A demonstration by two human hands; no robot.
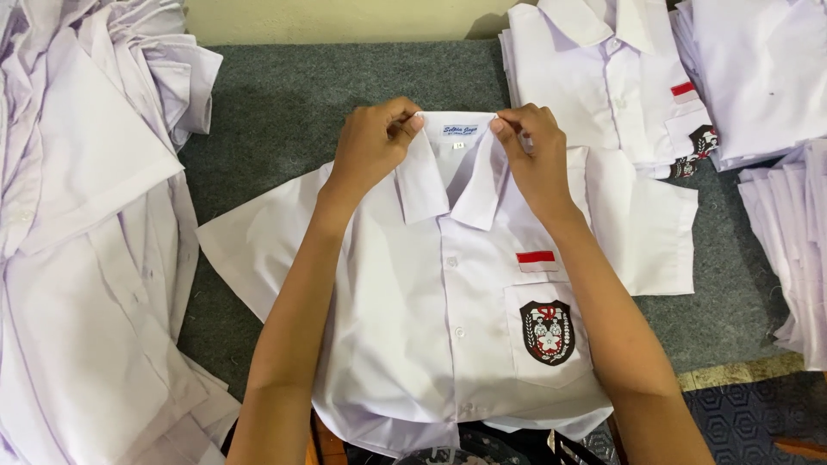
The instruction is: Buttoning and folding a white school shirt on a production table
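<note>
On grey cloth, left hand (372,142) and right hand (534,146) pinch the shirt (431,327) collar; hem cut off.

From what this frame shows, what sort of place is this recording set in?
Probably a garment finishing or packing station. Both hands, left hand and right hand, pinch the collar of a white shirt spread on a grey felt-covered table. A heap of unfolded shirts lies alongside, and folded shirts are stacked opposite.

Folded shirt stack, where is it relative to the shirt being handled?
In the head view, the folded shirt stack lies at top right on the grey mat, just beyond the right hand.
</note>
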